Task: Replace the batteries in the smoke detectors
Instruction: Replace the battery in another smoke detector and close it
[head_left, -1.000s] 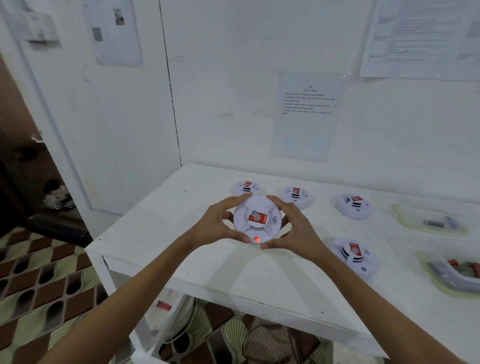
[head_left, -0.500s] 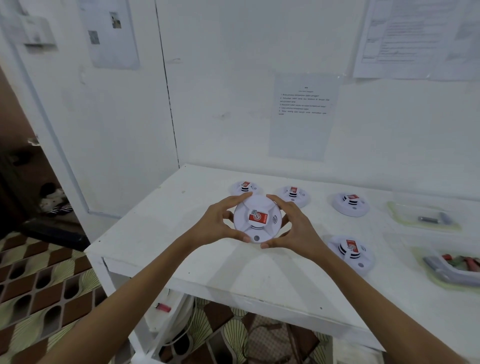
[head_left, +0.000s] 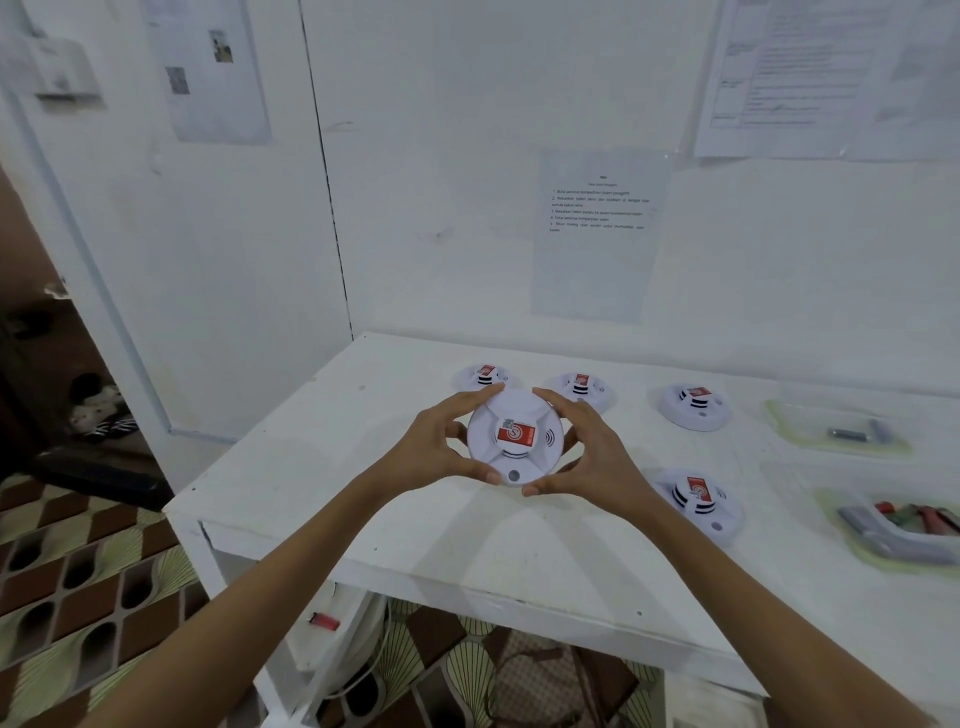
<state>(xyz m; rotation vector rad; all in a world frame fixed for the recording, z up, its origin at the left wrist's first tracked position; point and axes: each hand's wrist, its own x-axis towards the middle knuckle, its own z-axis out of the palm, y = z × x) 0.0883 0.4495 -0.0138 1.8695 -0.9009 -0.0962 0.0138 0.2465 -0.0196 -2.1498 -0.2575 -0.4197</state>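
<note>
The person's left hand (head_left: 436, 447) and right hand (head_left: 597, 457) were both bare, with slender fingers and short, plain nails that showed on the thumbs. Each ran back into a lean, uncovered arm, the left forearm (head_left: 260, 587) and the right forearm (head_left: 753, 597), with skin showing all the way to the bottom edge of the view.

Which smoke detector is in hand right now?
The smoke detector gripped at its rim between the left hand and right hand, face tilted toward the camera. The other four lie untouched on the white table.
</note>
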